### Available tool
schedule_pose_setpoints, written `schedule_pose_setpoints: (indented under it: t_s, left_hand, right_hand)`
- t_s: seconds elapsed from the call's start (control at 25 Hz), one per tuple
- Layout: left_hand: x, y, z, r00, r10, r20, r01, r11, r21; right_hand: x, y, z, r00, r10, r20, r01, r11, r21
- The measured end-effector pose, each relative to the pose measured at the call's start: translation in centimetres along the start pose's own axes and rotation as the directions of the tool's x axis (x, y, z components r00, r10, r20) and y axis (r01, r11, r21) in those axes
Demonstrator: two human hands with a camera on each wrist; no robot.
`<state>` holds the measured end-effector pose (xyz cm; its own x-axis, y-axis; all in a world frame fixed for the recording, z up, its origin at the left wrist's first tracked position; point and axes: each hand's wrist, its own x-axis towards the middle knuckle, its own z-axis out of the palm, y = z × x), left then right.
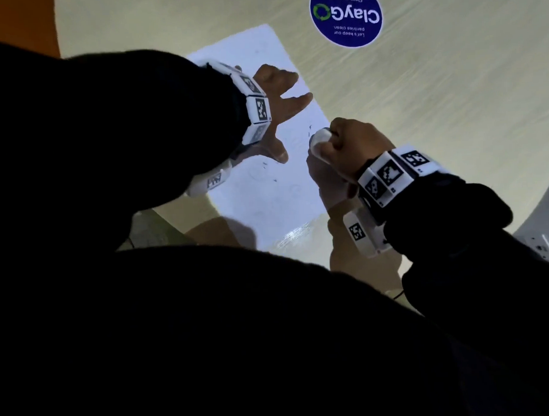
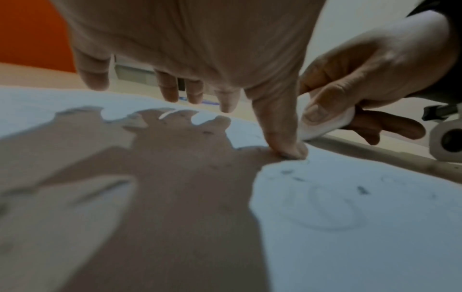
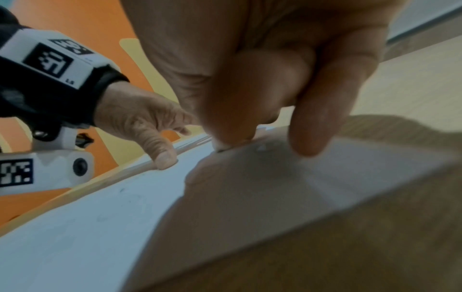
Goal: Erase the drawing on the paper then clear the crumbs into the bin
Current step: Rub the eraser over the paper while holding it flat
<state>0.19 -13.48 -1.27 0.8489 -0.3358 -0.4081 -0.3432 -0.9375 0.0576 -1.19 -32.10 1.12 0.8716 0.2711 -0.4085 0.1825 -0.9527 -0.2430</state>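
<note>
Right hand [image 1: 347,146] fingers pinch white eraser [image 1: 320,138]; left hand [image 1: 281,114] splayed on paper [image 1: 266,202]; faint, possibly circular, traces.

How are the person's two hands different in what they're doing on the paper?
The left hand is spread with straight fingers, its thumb pressing the paper flat; the right hand is curled into a grip. The left hand holds nothing, while the right hand pinches a white eraser against the sheet's right edge. The left hand lies over the paper; the right hand sits mostly beside it. Both wear marker-tagged wristbands.
</note>
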Motion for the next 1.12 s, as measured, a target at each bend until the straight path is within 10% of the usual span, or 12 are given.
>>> schedule_pose_setpoints:
  t_s: [1.12]
  left_hand:
    - [0.3, 1.0, 2.0, 0.999, -0.020, 0.029, 0.022, 0.998, -0.064]
  right_hand:
    - [0.3, -0.1, -0.9, 0.996, -0.088, 0.019, 0.089, 0.995, -0.042]
